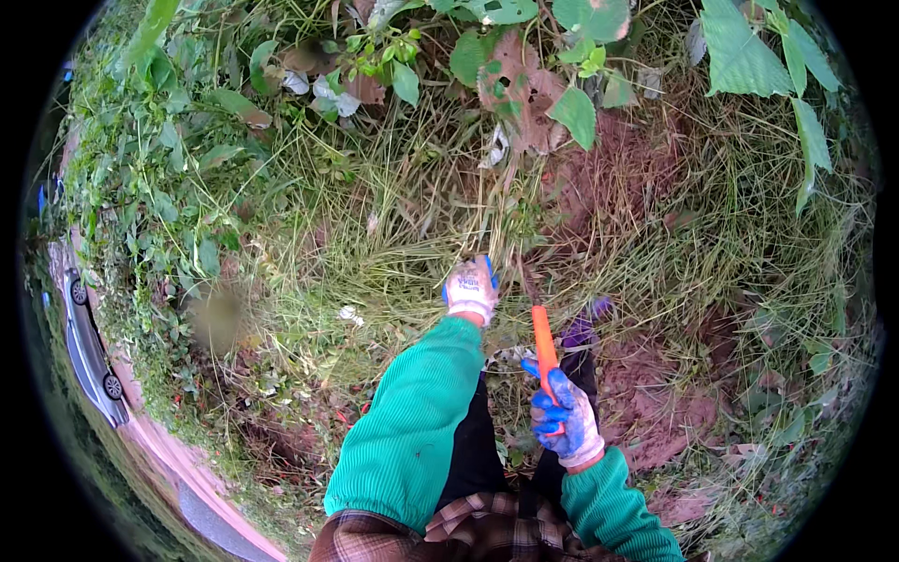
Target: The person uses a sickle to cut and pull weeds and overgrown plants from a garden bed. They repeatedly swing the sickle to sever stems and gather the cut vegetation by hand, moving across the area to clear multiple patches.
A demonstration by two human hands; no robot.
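My left hand (471,287), in a white and blue work glove, reaches ahead into the grass. Its fingers are closed around a bunch of long grass stems (502,217), though the fingertips are partly hidden. In a matching glove, my right hand (567,412) is wrapped round the orange handle of a sickle (543,337). The tool's dark, narrow blade points away from me, just right of my left hand, and its far end is lost among the stems.
Leafy plants (529,89) overhang the far side, and dense vines (169,178) cover the left. Bare reddish soil (655,398) shows at the right, near my purple shoe (585,323). A grey car (92,347) stands on a road at the far left.
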